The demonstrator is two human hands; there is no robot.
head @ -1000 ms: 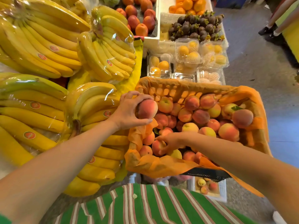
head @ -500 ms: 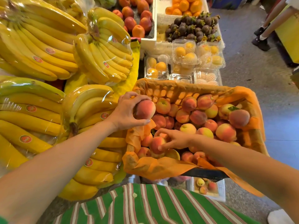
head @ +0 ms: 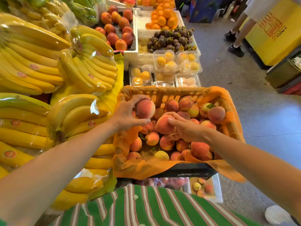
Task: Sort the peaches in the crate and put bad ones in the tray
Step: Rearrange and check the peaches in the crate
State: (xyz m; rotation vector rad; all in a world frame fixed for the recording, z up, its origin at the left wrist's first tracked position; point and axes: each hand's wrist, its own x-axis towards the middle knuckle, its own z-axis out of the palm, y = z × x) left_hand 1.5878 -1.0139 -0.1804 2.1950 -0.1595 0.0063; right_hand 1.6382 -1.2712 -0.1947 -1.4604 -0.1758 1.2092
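Pink-orange round peach (head: 145,109) is gripped in the left hand (head: 126,115), fingers curled over the top and thumb underneath, above the crate's far-left corner. A second red-orange peach (head: 163,125) is gripped by the right hand (head: 187,128), fingers wrapped round it, just over the pile. Can't tell whether the two peaches touch. Loose peaches (head: 182,144) fill the black mesh plastic crate (head: 187,172), which is lined with orange plastic sheet (head: 146,168). White tray (head: 219,190) sits low under the crate's near edge, partly hidden, with a few peaches in it. Bagged yellow banana bunches (head: 40,62) are stacked to the left. Clear clamshell fruit boxes (head: 164,62) sit behind the crate.
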